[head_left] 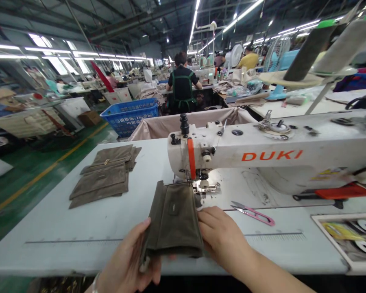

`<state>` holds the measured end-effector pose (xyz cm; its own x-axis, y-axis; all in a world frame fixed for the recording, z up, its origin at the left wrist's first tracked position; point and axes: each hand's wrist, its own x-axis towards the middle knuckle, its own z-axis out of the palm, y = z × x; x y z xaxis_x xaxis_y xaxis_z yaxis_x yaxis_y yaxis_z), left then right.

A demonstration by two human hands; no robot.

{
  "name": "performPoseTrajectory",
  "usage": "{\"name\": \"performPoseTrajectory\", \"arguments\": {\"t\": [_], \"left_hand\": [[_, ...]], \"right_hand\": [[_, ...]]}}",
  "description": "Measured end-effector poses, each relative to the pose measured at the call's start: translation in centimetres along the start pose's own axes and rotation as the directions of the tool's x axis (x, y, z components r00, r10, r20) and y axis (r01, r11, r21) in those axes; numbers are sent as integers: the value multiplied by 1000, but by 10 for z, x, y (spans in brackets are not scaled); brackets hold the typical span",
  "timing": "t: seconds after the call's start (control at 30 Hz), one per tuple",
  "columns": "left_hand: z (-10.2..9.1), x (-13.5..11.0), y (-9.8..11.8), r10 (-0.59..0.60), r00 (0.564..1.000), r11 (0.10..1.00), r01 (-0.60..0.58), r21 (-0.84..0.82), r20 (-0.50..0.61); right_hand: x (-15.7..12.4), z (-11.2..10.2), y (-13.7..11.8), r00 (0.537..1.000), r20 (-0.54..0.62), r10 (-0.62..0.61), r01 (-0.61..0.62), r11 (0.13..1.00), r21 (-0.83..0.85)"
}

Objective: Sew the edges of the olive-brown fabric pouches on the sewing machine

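A dark olive fabric piece (173, 219) with a small sewn label lies on the grey sewing table (64, 236), its far edge under the presser foot (205, 187) of a white DUKI sewing machine (262, 156). My left hand (129, 262) grips the piece's near left corner, thumb on top and fingers curled under. My right hand (221, 236) holds its right edge with closed fingers, just in front of the needle area.
A stack of similar olive fabric pieces (105, 173) lies at the table's left. Pink thread snips (253, 212) rest right of the needle. A tray with bobbins (350, 238) sits at the far right. Behind stand a blue basket (131, 116) and a seated co-worker (183, 87).
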<state>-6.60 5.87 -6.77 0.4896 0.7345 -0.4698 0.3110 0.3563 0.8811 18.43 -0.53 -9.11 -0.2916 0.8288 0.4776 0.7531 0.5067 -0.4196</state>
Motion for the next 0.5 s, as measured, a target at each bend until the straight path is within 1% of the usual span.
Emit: {"name": "performPoseTrajectory", "arguments": {"t": [0.03, 0.07, 0.1, 0.13, 0.17, 0.2, 0.23, 0.27, 0.3, 0.33, 0.37, 0.43, 0.5], "left_hand": [[-7, -8, -1, 37, 998, 995, -31, 97, -56], [-14, -14, -1, 143, 974, 955, -89, 283, -177], [-17, -19, 2, 310, 908, 854, -136, 503, -281], [-17, -23, 5, 503, 812, 689, -170, 705, -296], [-13, -25, 9, 657, 725, 488, -197, 850, -209], [-5, -26, 12, 736, 675, 301, -259, 918, -52], [5, -25, 13, 748, 650, 145, -360, 922, 136], [17, -23, 13, 703, 638, 28, -467, 884, 315], [29, -20, 11, 673, 603, -53, -538, 841, 428], [39, -17, 7, 652, 570, -101, -588, 802, 500], [47, -13, 1, 649, 543, -115, -623, 774, 533], [53, -6, -11, 678, 508, -92, -659, 747, 531], [53, -1, -21, 718, 496, -37, -674, 738, 488]], "right_hand": [[-7, 2, -4, 1000, -5, -15, 15, 1000, -5], [-14, 4, -9, 1000, -6, -27, 27, 1000, -8], [-21, 6, -13, 999, -9, -38, 38, 999, -9], [-27, 7, -18, 999, -11, -42, 42, 999, -6], [-33, 8, -22, 999, -16, -42, 42, 999, 1], [-38, 9, -26, 999, -24, -36, 36, 999, 11], [-41, 10, -29, 999, -39, -26, 27, 999, 23], [-44, 11, -31, 998, -60, -19, 21, 999, 35], [-47, 12, -33, 996, -85, -21, 25, 999, 45], [-49, 14, -33, 993, -111, -28, 34, 998, 54], [-51, 15, -33, 990, -137, -41, 49, 997, 61], [-54, 18, -33, 982, -181, -58, 71, 995, 67], [-56, 20, -31, 979, -197, -59, 74, 995, 67]]}}
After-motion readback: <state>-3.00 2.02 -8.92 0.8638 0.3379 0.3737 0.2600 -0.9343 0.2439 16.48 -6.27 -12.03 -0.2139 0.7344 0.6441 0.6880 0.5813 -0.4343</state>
